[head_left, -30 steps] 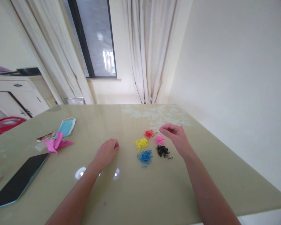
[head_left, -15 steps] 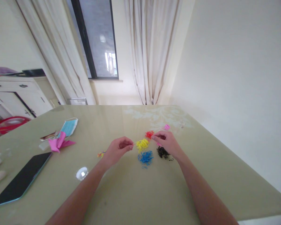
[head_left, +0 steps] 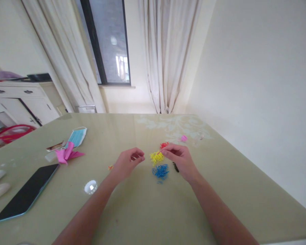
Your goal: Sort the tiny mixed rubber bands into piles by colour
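Observation:
My left hand (head_left: 129, 163) hovers left of the yellow rubber band pile (head_left: 156, 157), thumb and forefinger curled nearly together; anything between them is too small to make out. My right hand (head_left: 181, 159) is over the piles, its thumb and forefinger pinched on what looks like a small red rubber band (head_left: 159, 152). Just behind its fingertips is the red rubber band pile (head_left: 164, 145). Blue rubber bands (head_left: 160, 172) lie nearest me, below the yellow ones. Most of the black rubber bands (head_left: 175, 167) are hidden under my right hand. A few mixed-colour bands (head_left: 110, 167) show beside my left wrist.
A small pink piece (head_left: 184, 138) lies beyond my right hand. At the left are a round clear-and-white object (head_left: 90, 187), a dark tablet-like slab (head_left: 28, 192), pink folded material (head_left: 67, 153) and a blue face mask (head_left: 77, 137). A wall borders the table's right side.
My right hand has shifted slightly left and towards me, from the red pile to the edge of the yellow, covering more of the black bands. My left hand stays nearly in place.

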Demonstrator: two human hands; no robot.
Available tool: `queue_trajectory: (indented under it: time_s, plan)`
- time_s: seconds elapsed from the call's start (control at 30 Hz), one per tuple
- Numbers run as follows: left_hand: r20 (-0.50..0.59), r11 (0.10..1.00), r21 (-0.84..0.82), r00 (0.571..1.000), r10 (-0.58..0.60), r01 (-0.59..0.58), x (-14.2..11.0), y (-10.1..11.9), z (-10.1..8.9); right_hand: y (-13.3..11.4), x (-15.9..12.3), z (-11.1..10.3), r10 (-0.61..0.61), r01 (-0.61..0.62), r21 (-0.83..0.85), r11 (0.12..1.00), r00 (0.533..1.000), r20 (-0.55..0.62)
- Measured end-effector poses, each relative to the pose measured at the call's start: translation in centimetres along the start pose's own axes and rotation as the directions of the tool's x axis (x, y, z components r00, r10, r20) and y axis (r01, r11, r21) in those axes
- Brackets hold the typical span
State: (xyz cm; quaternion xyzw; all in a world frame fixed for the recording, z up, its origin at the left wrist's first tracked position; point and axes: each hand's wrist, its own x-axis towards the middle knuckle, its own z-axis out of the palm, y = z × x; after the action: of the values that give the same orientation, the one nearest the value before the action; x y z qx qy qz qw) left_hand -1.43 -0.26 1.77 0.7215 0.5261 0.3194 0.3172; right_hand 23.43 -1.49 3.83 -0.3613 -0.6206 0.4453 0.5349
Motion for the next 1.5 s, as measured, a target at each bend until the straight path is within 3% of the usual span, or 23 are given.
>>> queue_trajectory:
  time_s: [0.07,0.13,0.2,0.3,0.37,0.47,0.57,0.67,0.77,0.87,0.93,1.03,1.13,1.2,1.4,1.5]
  plan:
    - [-0.145,0.924,0.376,0.989,-0.012,0.066,0.1,-1.2,-0.8,-1.0,-0.1,-0.6,-0.013,0.020,0.113,0.993,0.998,-0.055]
    - [-0.201,0.775,0.611,0.978,-0.049,0.164,0.1,-2.6,-1.4,-1.6,-0.1,-0.8,-0.022,0.037,0.185,0.982,0.996,-0.083]
    - [-0.175,0.683,0.701,0.978,-0.111,0.203,0.2,-3.8,-1.7,-1.7,-0.2,-0.9,-0.020,0.040,0.213,0.976,0.995,-0.095]
    - [-0.129,0.668,0.717,0.980,-0.153,0.199,0.6,-4.8,-1.8,-1.2,0.1,-1.2,-0.009,0.026,0.163,0.986,0.994,-0.107]
    - [-0.126,0.695,0.690,0.979,-0.158,0.201,0.9,-4.9,-1.8,-0.5,0.6,-1.8,-0.003,0.011,0.064,0.998,0.992,-0.128]
    - [-0.125,0.738,0.638,0.975,-0.182,0.219,1.2,-4.6,-1.6,1.2,1.9,-3.2,-0.013,-0.025,-0.214,0.976,0.984,-0.175]
    - [-0.121,0.753,0.622,0.977,-0.177,0.214,1.2,-4.3,-1.5,3.3,3.5,-4.4,-0.025,-0.100,-0.520,0.848,0.973,-0.228]
    - [-0.141,0.770,0.606,0.980,-0.142,0.199,1.1,-4.0,-1.4,4.8,4.7,-5.0,-0.011,-0.166,-0.615,0.771,0.962,-0.273]
    - [-0.164,0.873,0.456,0.981,-0.108,0.172,1.2,-3.5,-1.2,5.1,4.8,-5.2,-0.041,-0.180,-0.633,0.753,0.947,-0.318]
    - [-0.109,0.990,0.128,0.993,-0.045,0.059,1.3,-2.8,-0.8,4.3,3.9,-4.8,-0.093,-0.157,-0.642,0.751,0.937,-0.337]
    - [-0.044,0.996,-0.086,0.999,-0.002,-0.002,1.2,-2.2,-0.3,3.6,3.0,-3.9,-0.112,-0.107,-0.615,0.781,0.945,-0.307]
    - [0.034,0.961,-0.278,0.999,0.017,-0.007,0.9,-1.2,0.4,3.1,1.9,-1.7,-0.060,-0.012,-0.514,0.857,0.991,-0.123]
    - [0.064,0.931,-0.365,0.998,0.013,0.012,0.4,-0.3,0.7,2.9,1.0,0.7,-0.031,0.057,-0.483,0.874,0.998,0.063]
    - [0.073,0.917,-0.400,0.997,0.013,0.017,0.2,0.1,0.9,2.8,0.7,1.7,-0.024,0.075,-0.483,0.873,0.994,0.111]
    - [0.086,0.890,-0.456,0.996,0.029,0.014,0.2,0.4,1.1,3.0,0.3,2.3,-0.021,0.068,-0.442,0.894,0.994,0.110]
    - [0.090,0.940,-0.341,0.996,0.024,0.008,0.2,0.1,0.6,3.1,0.4,1.9,0.004,0.015,-0.339,0.941,0.998,0.056]
